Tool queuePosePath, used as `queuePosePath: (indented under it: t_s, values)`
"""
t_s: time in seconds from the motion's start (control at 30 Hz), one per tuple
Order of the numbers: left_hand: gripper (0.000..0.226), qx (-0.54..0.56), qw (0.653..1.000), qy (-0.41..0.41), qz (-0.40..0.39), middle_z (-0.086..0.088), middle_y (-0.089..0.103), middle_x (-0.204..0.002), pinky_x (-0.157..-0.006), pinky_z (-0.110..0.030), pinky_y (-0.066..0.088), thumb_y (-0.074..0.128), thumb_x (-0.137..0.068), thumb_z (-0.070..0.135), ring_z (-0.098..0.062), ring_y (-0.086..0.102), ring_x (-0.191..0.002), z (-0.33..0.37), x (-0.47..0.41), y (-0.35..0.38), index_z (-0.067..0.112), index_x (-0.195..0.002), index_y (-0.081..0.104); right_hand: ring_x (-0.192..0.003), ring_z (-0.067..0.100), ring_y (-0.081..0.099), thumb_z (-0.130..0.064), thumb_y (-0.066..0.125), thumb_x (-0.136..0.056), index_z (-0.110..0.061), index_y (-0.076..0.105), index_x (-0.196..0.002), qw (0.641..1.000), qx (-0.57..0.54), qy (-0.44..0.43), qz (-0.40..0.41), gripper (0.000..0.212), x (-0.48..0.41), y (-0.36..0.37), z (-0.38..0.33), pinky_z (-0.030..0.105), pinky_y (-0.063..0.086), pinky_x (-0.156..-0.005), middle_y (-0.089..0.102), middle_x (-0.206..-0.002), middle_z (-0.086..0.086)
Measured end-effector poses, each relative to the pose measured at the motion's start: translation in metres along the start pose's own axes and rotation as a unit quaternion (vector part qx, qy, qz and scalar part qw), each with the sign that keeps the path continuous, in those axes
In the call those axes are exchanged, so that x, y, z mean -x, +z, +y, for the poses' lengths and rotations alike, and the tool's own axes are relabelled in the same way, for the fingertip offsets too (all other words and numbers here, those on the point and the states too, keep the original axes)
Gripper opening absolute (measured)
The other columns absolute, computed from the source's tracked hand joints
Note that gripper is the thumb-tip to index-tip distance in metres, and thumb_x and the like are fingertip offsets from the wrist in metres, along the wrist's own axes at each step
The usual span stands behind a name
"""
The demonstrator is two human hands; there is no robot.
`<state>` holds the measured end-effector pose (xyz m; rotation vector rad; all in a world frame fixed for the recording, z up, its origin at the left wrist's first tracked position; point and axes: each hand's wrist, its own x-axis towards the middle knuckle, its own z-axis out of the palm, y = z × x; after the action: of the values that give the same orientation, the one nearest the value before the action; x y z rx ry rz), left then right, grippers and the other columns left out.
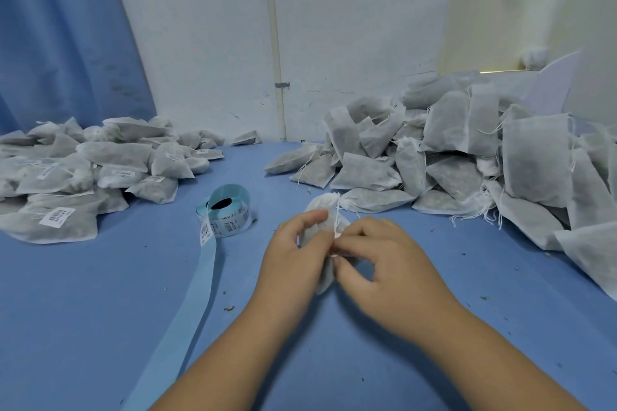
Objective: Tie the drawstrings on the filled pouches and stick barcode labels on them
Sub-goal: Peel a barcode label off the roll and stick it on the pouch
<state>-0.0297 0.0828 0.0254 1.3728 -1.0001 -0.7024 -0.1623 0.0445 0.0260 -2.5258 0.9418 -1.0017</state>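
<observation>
Centrally, fingers (pixel 312 215) of left hand (pixel 293 257) and right hand (pixel 387 264) pinch pouch (pixel 323 205) over open table (pixel 100 310).

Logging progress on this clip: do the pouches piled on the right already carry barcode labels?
No, the right pile shows bare pouches with loose drawstrings, while white barcode labels show only on the left pile.

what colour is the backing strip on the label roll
Light blue backing strip trailing from the label roll; head view.
</observation>
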Motion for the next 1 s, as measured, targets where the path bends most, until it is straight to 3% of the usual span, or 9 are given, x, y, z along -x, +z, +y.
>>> queuePosePath:
  t_s: [0.17,0.23,0.33,0.4,0.53,0.63,0.77,0.9,1.0]
  values:
    - [0.027,0.02,1.0,0.021,0.009,0.021,0.064,-0.098,-0.054,-0.001,0.04,0.068,-0.089,0.01,0.015,0.062,-0.068,-0.001,-0.002,-0.004,0.03,-0.107,0.067,-0.091,0.002,0.053,-0.02,0.064,-0.084,-0.029,0.073,-0.087,0.988,-0.105,0.053,0.097,0.013,-0.003,0.001,0.002,0.008,0.035,-0.077,0.066,-0.086,-0.017]
    - [0.032,0.034,0.999,0.019,-0.001,0.023,0.069,-0.083,-0.052,-0.004,0.042,0.069,-0.088,0.007,0.011,0.064,-0.064,-0.001,-0.003,-0.006,0.031,-0.109,0.067,-0.093,-0.002,0.053,-0.027,0.069,-0.083,-0.035,0.068,-0.095,0.974,-0.133,0.128,0.129,0.014,-0.006,-0.001,0.006,0.008,0.036,-0.075,0.062,-0.095,-0.022]
    - [0.038,0.028,0.998,0.02,-0.043,0.03,0.07,-0.079,-0.056,-0.009,0.048,0.069,-0.088,0.006,0.005,0.067,-0.066,-0.001,-0.001,-0.004,0.034,-0.113,0.063,-0.087,-0.003,0.061,-0.037,0.072,-0.08,-0.036,0.065,-0.102,0.926,-0.283,0.244,0.058,0.023,-0.008,-0.006,0.01,0.018,0.042,-0.073,0.065,-0.098,-0.018]
    - [0.046,0.02,0.998,0.025,-0.062,0.019,0.074,-0.092,-0.064,-0.013,0.053,0.069,-0.088,0.004,-0.001,0.07,-0.076,-0.002,0.002,-0.002,0.039,-0.117,0.06,-0.076,0.002,0.065,-0.035,0.072,-0.082,-0.029,0.07,-0.093,0.903,-0.338,0.267,0.011,0.013,-0.007,-0.006,0.009,0.023,0.045,-0.067,0.072,-0.086,-0.011]
    - [0.068,0.026,0.997,0.03,-0.072,0.006,0.061,-0.122,-0.079,-0.027,0.057,0.067,-0.087,0.001,-0.014,0.071,-0.096,-0.005,0.002,0.002,0.048,-0.131,0.045,-0.06,0.002,0.059,-0.03,0.07,-0.085,-0.02,0.072,-0.081,0.893,-0.349,0.283,0.041,0.011,-0.006,-0.004,0.009,0.024,0.044,-0.061,0.072,-0.074,-0.002]
    - [0.066,0.045,0.998,-0.006,-0.045,0.0,0.066,-0.114,-0.078,-0.027,0.057,0.072,-0.086,0.009,-0.015,0.071,-0.095,-0.004,-0.004,0.005,0.041,-0.135,0.042,-0.058,0.004,0.056,-0.03,0.068,-0.087,-0.014,0.072,-0.079,0.886,-0.359,0.284,0.075,0.018,-0.006,-0.003,0.008,0.024,0.043,-0.059,0.067,-0.067,-0.004]
    - [0.037,0.086,0.991,-0.092,-0.053,-0.01,0.075,-0.101,-0.095,-0.049,0.054,0.072,-0.089,0.021,-0.027,0.073,-0.094,0.004,-0.01,0.003,0.015,-0.123,0.058,-0.052,0.001,0.056,-0.025,0.065,-0.09,-0.016,0.075,-0.077,0.875,-0.389,0.268,0.104,0.019,-0.006,0.0,0.001,0.015,0.042,-0.049,0.069,-0.064,-0.005]
    - [0.034,0.011,0.98,-0.15,-0.128,-0.018,0.074,-0.102,-0.078,-0.046,0.06,0.062,-0.096,0.035,-0.03,0.071,-0.081,0.02,-0.011,-0.014,0.004,-0.111,0.065,-0.058,0.002,0.06,-0.025,0.059,-0.095,-0.018,0.076,-0.085,0.865,-0.416,0.27,0.07,0.02,-0.014,0.002,-0.007,0.02,0.045,-0.053,0.074,-0.074,-0.003]
    - [0.031,-0.001,0.983,-0.129,-0.134,-0.021,0.073,-0.104,-0.069,-0.04,0.058,0.063,-0.095,0.03,-0.03,0.07,-0.079,0.03,-0.017,-0.036,0.003,-0.111,0.066,-0.067,0.009,0.062,-0.027,0.06,-0.093,-0.019,0.074,-0.094,0.865,-0.443,0.234,-0.01,0.016,-0.023,0.005,-0.017,0.024,0.045,-0.058,0.073,-0.08,0.001]
